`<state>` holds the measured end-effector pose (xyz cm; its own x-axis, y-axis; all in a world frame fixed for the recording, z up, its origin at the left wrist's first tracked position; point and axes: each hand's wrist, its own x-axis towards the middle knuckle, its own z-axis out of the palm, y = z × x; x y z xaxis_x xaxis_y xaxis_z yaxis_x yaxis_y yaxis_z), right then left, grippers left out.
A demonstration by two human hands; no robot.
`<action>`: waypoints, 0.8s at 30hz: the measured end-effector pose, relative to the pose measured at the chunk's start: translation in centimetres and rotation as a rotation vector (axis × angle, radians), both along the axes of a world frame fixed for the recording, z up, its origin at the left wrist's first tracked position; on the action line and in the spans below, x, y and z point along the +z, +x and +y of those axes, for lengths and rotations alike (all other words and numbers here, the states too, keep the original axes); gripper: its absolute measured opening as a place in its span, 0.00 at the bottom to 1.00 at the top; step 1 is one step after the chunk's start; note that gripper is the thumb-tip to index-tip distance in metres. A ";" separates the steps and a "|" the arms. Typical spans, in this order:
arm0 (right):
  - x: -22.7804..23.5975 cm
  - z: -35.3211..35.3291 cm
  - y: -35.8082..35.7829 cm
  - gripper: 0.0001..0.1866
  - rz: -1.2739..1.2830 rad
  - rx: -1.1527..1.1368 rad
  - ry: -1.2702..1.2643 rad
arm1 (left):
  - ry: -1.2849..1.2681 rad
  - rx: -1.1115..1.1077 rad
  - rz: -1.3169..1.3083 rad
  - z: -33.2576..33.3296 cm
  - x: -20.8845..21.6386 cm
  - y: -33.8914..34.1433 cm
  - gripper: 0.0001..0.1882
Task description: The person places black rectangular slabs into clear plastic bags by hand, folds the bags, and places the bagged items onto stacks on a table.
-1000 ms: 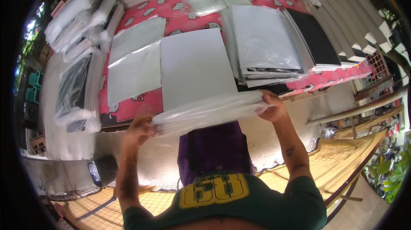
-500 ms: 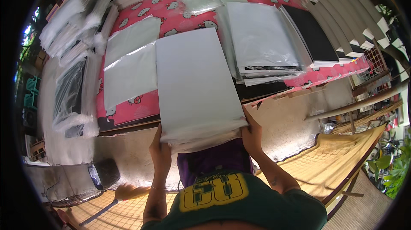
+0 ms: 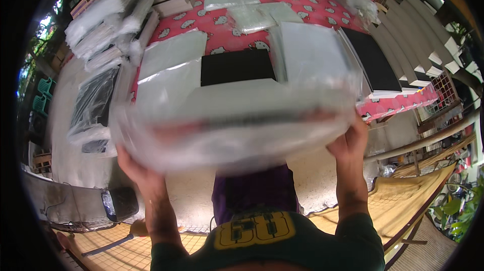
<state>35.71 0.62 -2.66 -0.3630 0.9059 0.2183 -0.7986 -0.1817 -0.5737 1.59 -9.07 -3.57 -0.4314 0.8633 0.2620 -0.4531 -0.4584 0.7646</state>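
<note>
A white, book-like block in a clear plastic bag (image 3: 237, 142) is raised near me, blurred by motion. My left hand (image 3: 140, 167) grips its left end and my right hand (image 3: 350, 139) its right end; the bag hides part of the fingers. Beyond it on the pink table cover (image 3: 184, 20) lies a black-covered flat block (image 3: 237, 67). Clear plastic bags (image 3: 171, 54) lie to its left. On its right, white blocks in plastic (image 3: 315, 49) form a pile.
Wrapped bundles (image 3: 108, 16) rise in a tall stack at left. Black-covered blocks (image 3: 372, 59) and long stacks of thick blocks (image 3: 418, 34) line the right side. A yellow mesh-covered frame (image 3: 403, 198) stands low at right, and a broom (image 3: 108, 245) lies at lower left.
Both hands have moved apart and lifted the bagged block toward me, from lying lengthwise to stretching sideways. The black-covered block behind it has come into sight.
</note>
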 end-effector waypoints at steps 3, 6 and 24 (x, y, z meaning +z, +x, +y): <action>2.5 6.5 -2.7 0.23 0.032 0.014 0.058 | 0.238 -0.353 -0.229 7.2 3.1 -2.5 0.23; 0.8 11.8 -5.1 0.17 0.048 -0.002 -0.067 | 0.200 -0.294 -0.212 13.1 2.8 -3.4 0.17; -15.1 19.0 -7.8 0.07 0.046 -0.062 -0.555 | -0.002 0.096 0.297 21.4 -8.3 -2.3 0.06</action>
<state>27.90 19.67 -17.79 -0.3067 0.9088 -0.2830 -0.8393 -0.3984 -0.3698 -0.75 12.35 -11.89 -0.4156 0.8232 0.3868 -0.1644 -0.4862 0.8582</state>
